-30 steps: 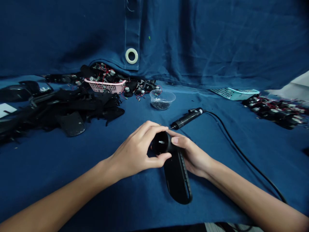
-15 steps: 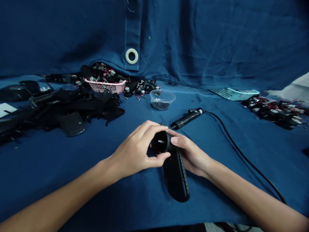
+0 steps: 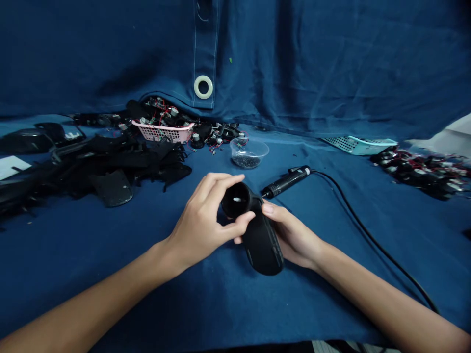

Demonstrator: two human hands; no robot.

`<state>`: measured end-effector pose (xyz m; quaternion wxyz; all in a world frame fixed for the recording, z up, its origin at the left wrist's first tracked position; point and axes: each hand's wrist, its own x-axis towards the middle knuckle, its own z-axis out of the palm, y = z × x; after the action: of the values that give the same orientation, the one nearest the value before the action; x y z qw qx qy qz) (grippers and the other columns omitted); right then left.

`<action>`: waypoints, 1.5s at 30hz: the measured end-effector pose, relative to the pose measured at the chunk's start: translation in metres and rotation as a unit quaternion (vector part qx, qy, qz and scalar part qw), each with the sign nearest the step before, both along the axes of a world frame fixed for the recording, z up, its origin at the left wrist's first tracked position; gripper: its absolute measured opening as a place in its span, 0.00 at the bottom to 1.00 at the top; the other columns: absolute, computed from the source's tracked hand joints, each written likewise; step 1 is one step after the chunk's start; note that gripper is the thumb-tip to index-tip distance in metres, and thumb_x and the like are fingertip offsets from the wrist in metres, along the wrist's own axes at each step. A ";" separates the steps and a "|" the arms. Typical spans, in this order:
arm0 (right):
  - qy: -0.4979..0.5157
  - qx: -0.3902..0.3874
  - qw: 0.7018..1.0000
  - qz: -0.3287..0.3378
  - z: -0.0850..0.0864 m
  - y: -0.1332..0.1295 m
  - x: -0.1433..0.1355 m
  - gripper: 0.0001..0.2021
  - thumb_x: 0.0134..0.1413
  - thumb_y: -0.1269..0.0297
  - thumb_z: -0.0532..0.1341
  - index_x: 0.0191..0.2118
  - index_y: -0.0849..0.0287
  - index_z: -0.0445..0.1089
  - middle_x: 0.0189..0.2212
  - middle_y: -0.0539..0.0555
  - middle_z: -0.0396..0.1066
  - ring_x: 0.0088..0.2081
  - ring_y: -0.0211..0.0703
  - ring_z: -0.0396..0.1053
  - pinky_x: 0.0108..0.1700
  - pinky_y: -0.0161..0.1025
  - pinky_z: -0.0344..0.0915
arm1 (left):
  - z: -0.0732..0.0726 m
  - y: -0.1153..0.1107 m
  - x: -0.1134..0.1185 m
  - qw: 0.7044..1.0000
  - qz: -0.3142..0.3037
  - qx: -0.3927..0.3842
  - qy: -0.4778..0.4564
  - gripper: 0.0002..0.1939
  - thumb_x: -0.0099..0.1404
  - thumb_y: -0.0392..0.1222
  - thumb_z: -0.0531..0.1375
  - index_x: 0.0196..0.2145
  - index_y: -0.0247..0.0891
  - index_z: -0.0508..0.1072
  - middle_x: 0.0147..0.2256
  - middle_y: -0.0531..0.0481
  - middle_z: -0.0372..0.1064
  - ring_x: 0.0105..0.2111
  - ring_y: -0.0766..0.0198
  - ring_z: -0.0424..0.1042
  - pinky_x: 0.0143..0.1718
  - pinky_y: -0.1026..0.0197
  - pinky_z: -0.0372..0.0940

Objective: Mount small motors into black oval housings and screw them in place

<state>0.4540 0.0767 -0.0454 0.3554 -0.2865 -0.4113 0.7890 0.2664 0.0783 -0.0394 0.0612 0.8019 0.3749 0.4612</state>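
Observation:
Both hands hold a black plastic housing [image 3: 262, 245] with a round, cup-like opening at its top and a long, round-ended flat body below. Around the round end curl the fingers and thumb of my left hand [image 3: 204, 220]. My right hand [image 3: 296, 238] grips the body from the right side, its thumb on the upper edge and most fingers hidden behind. A small pale spot shows inside the dark opening. Just beyond the hands lies a black electric screwdriver [image 3: 287, 181], its tip pointing toward the housing.
A clear plastic bowl [image 3: 249, 149] holds small dark pieces. Black plastic parts [image 3: 110, 166] are heaped at left, by a pink basket [image 3: 164, 133] of wired parts. At right are a turquoise basket [image 3: 362, 145], more wired parts [image 3: 423, 174] and the screwdriver's cable [image 3: 362, 230].
The housing has tilted and turned, its lower end rising toward the hands and its round opening shifting left and up. My left hand has moved with it; both hands keep hold.

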 end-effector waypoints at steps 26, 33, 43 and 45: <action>0.023 0.026 0.998 0.045 -0.009 0.003 0.001 0.22 0.47 0.78 0.58 0.49 0.58 0.71 0.36 0.51 0.75 0.36 0.32 0.71 0.42 0.32 0.67 | 0.000 0.006 -0.005 0.988 0.132 0.067 0.042 0.22 0.62 0.44 0.62 0.53 0.36 0.67 0.47 0.44 0.64 0.48 0.55 0.63 0.53 0.51 0.60; -0.011 0.038 0.998 0.046 -0.007 0.003 -0.002 0.15 0.49 0.72 0.65 0.45 0.58 0.73 0.41 0.53 0.74 0.37 0.32 0.71 0.41 0.31 0.68 | -0.003 0.009 -0.006 0.986 0.125 0.097 0.054 0.23 0.62 0.44 0.62 0.53 0.33 0.68 0.47 0.42 0.65 0.48 0.55 0.64 0.52 0.51 0.60; -0.076 0.125 0.989 0.016 -0.016 0.006 -0.003 0.21 0.44 0.77 0.60 0.46 0.56 0.70 0.44 0.50 0.72 0.33 0.28 0.66 0.34 0.28 0.62 | -0.004 0.010 -0.006 0.985 0.107 0.119 0.063 0.24 0.63 0.45 0.62 0.55 0.33 0.67 0.49 0.41 0.65 0.49 0.54 0.64 0.53 0.50 0.60; -0.099 0.159 0.982 0.014 -0.017 0.007 -0.003 0.22 0.43 0.78 0.57 0.47 0.57 0.68 0.43 0.50 0.71 0.32 0.29 0.65 0.34 0.29 0.61 | -0.004 0.009 -0.006 0.984 0.105 0.127 0.066 0.25 0.63 0.45 0.62 0.55 0.32 0.67 0.49 0.41 0.65 0.49 0.53 0.64 0.53 0.50 0.60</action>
<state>0.4513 0.0832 -0.0627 0.3424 -0.2975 -0.5687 0.6862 0.2603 0.0877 -0.0433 -0.1152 0.7880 0.3988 0.4548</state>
